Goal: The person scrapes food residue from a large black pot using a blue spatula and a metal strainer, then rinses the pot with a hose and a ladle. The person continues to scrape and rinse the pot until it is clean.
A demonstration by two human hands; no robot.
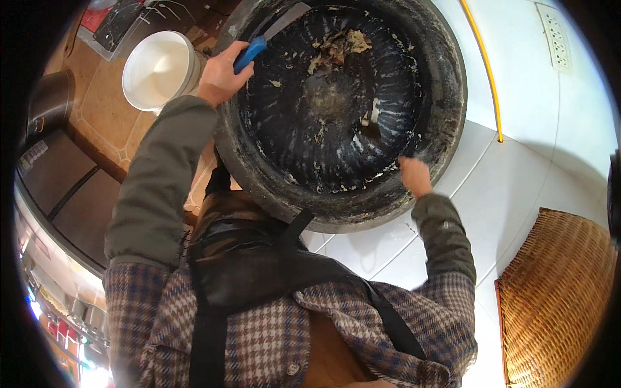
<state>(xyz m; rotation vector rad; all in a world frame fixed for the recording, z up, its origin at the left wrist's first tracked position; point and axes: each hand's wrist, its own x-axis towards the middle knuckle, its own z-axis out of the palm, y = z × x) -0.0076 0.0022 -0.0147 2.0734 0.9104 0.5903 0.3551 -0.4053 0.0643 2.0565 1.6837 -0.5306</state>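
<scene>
A large round black basin point(442, 97) stands in front of me, its inner wall streaked and dotted with pale residue. Scraps of yellowish-brown residue point(339, 48) lie at the far part of its bottom. At the left rim, my left hand point(224, 72) is closed round the blue handle of a scraper point(277, 29), its flat metal blade pointing up and right over the basin. My right hand point(414, 175) is at the near right inner wall, fingers curled in and slightly blurred. What its fingers hold, if anything, is hidden.
A white bucket point(129, 81) stands on the brown tiled floor left of the basin. A woven basket tray point(559, 297) leans at the lower right. Along the white wall on the right run a yellow cable point(486, 58) and a socket strip point(555, 39). White tiles point(475, 165) lie beside the basin.
</scene>
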